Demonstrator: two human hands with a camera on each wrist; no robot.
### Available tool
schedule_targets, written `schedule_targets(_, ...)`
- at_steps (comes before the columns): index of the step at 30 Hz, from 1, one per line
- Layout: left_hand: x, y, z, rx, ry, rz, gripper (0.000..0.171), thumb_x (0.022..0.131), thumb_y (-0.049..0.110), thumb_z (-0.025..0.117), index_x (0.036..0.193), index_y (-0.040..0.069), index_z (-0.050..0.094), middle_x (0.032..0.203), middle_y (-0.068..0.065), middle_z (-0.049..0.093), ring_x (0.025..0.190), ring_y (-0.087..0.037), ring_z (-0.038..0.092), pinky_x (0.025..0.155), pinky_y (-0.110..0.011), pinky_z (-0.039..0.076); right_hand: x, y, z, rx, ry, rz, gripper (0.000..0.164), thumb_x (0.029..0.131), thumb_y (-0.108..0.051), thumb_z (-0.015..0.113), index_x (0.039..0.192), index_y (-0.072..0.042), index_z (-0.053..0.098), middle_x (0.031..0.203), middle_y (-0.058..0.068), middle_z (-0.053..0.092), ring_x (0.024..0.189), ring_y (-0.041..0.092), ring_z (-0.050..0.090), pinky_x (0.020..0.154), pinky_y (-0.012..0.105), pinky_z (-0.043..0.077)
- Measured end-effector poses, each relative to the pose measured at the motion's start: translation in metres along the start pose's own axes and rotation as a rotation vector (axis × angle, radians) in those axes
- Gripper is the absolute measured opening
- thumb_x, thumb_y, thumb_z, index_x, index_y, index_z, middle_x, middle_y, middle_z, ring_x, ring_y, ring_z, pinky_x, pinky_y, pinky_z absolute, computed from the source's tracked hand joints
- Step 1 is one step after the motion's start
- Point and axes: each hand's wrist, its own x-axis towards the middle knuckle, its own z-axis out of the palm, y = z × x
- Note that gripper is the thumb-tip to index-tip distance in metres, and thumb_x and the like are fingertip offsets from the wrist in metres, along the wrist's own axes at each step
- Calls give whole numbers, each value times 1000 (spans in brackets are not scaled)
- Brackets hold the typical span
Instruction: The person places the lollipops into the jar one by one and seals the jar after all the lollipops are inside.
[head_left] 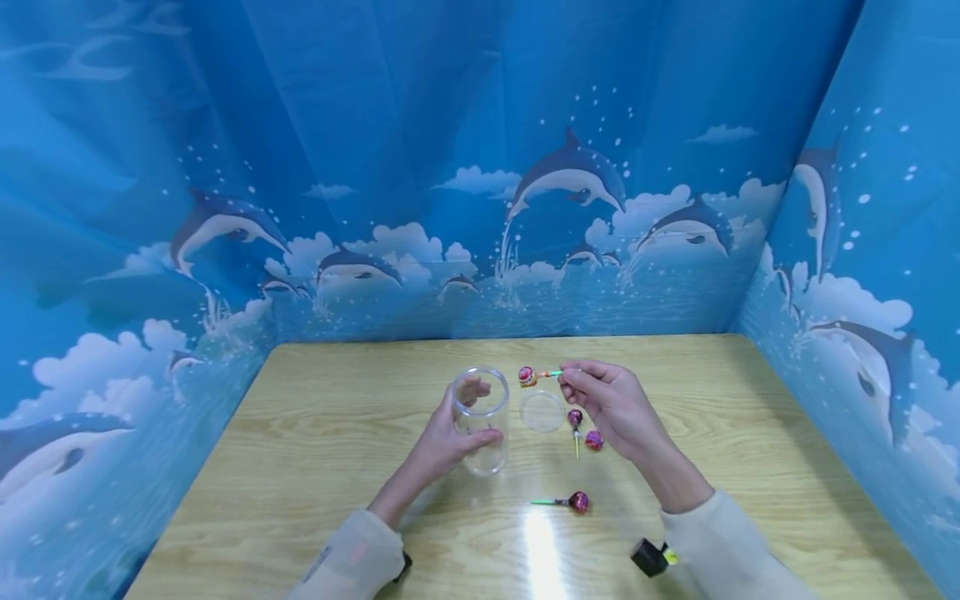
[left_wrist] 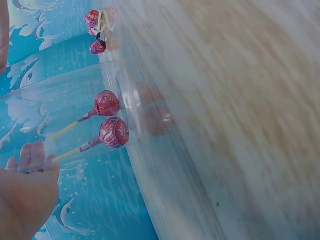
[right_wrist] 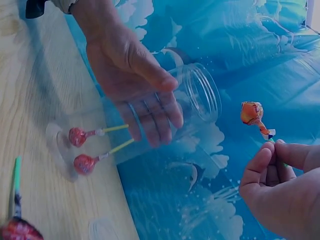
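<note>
My left hand (head_left: pixel 442 442) holds a clear plastic jar (head_left: pixel 491 415) upright, thumb on the near side and fingers behind. The jar is open at the top, its base down at the tabletop. Two red-wrapped lollipops, one (left_wrist: pixel 106 103) beside the other (left_wrist: pixel 114 132), stand head down inside it with yellow sticks up. To the right of the rim, my right hand (head_left: pixel 611 408) pinches the green stick of an orange-wrapped lollipop (right_wrist: pixel 251 114) between thumb and fingertips. That lollipop's head points left toward the jar mouth.
A round clear lid (head_left: pixel 542 412) lies right of the jar. Near it are a dark red lollipop (head_left: pixel 575 418) and a pinkish one (head_left: pixel 594 440); another lollipop (head_left: pixel 579 502) lies closer to me. Blue dolphin-printed curtains (head_left: pixel 420 283) border the wooden table (head_left: pixel 315 433).
</note>
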Motion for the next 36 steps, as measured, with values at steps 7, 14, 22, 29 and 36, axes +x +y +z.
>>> schedule_targets(7,1,2,0,-7,-7,16,89,80,9,89,152,6,38,145,-18,56,138,-43,47,116,-65,31,17,-1,20,12,-31,0,10,103,-7,63,107,-3,72,95,5,66,82,13,62,72,21,55)
schedule_targets(14,1,2,0,-6,-10,39,86,80,8,89,150,10,39,144,-16,57,137,-39,50,116,-63,33,29,3,35,40,-59,28,11,103,-2,62,106,-2,72,93,5,67,82,12,63,72,21,55)
schedule_targets(22,1,0,0,-13,-7,36,87,79,8,89,151,11,40,143,-13,58,136,-37,50,117,-60,34,37,7,43,-75,-78,31,17,102,-6,64,114,5,67,93,4,66,82,13,59,75,23,54)
schedule_targets(29,-1,0,0,0,-4,-3,91,81,10,89,156,12,36,144,-15,58,138,-43,48,116,-63,34,40,6,48,-192,-87,25,20,102,-9,66,112,8,69,88,4,66,81,15,59,76,27,54)
schedule_targets(36,-2,2,0,-4,4,-20,94,80,14,90,156,10,35,145,-22,55,138,-48,45,114,-64,36,44,6,52,-325,-81,6,27,100,-19,71,114,4,73,93,10,69,83,18,61,82,33,55)
